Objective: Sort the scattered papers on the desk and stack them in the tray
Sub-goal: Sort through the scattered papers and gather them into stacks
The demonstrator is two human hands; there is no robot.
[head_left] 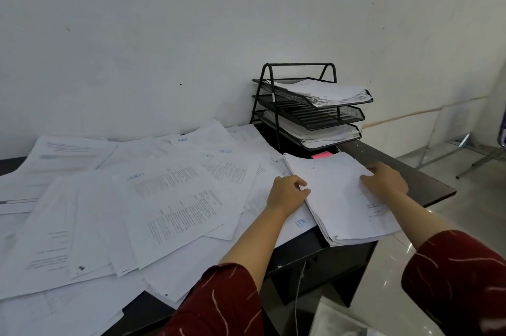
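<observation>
Head view: I stood at the tabletop [427,171] with both hands on the gathered pile [339,199].
Left grip: my left hand [287,193] curled over the pile's left edge, fingers pinching it.
Right grip: my right hand [386,181] lay on the pile's far right side, fingers bent and pressing; I could not tell if they hooked under.
Pile: at the tabletop's right end, long axis running from me toward the tray [315,105].
Tray: straight beyond the pile, near it; middle tier bare, top and bottom loaded.
Loose sheets [164,199]: spread to my left, nearer the left hand.
</observation>
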